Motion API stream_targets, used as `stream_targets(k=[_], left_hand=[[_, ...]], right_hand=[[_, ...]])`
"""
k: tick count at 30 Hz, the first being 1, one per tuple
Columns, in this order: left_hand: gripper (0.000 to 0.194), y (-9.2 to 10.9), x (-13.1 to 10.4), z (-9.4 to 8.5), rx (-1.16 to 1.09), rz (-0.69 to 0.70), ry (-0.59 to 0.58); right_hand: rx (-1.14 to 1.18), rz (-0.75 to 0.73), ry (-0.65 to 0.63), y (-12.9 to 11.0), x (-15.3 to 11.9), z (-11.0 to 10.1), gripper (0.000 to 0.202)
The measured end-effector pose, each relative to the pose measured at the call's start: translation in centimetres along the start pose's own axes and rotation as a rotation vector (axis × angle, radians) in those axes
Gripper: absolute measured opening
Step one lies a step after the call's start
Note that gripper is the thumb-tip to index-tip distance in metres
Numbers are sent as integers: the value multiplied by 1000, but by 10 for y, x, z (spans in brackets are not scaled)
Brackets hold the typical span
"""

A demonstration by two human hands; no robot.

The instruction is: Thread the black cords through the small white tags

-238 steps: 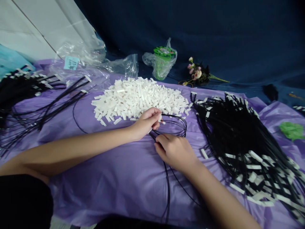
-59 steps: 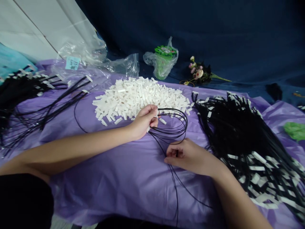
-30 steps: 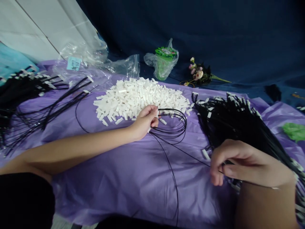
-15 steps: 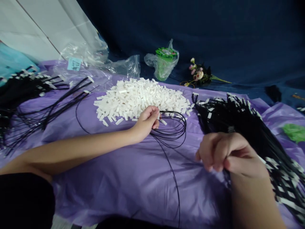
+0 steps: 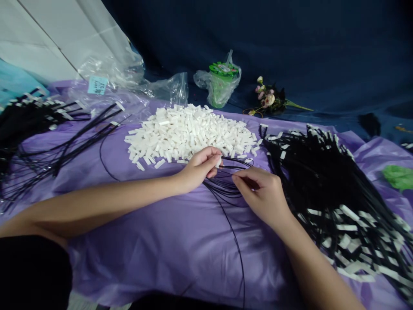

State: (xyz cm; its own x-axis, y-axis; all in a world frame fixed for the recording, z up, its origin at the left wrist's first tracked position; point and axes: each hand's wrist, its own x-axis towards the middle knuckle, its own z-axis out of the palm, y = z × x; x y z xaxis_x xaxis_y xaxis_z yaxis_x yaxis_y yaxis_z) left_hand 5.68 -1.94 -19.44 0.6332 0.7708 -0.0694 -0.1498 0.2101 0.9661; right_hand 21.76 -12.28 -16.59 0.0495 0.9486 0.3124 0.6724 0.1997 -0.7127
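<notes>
My left hand (image 5: 201,165) is closed in front of a heap of small white plastic pieces (image 5: 190,131). One white piece (image 5: 218,162) shows at its fingertips, together with a loose coil of thin black wire (image 5: 222,188). A single strand of that wire trails down toward the front edge. Just to the right, my right hand (image 5: 263,189) is closed in a pinch on a thin strand of the wire beside the coil. Its curled fingers partly hide the coil's right side.
Purple plastic sheeting (image 5: 155,241) covers the table. Bundles of black cables with white ends lie at right (image 5: 322,172) and left (image 5: 29,120). Behind are clear plastic bags (image 5: 167,88), a green-lidded cup in plastic (image 5: 221,86) and artificial flowers (image 5: 267,99).
My right hand has moved left and away from me, from over the right cable bundle to the wire coil. My left hand has stayed nearly in place, holding the coil.
</notes>
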Motion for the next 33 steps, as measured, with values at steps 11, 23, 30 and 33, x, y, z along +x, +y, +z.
stream_targets(k=[11,23,30,33], left_hand=[[10,0,1,-1,-31,-10,-8],[11,0,1,-1,-26,-5,-10],[10,0,0,-1,13,-12,-20],[10,0,0,-1,16,-18,-23]], right_hand=[[-23,-65,105,-1,0,6,12],[-107,-219,119,2,-1,11,14],[-271,-294,135,3,-2,15,14],[-380,-318,132,2,-1,18,16]])
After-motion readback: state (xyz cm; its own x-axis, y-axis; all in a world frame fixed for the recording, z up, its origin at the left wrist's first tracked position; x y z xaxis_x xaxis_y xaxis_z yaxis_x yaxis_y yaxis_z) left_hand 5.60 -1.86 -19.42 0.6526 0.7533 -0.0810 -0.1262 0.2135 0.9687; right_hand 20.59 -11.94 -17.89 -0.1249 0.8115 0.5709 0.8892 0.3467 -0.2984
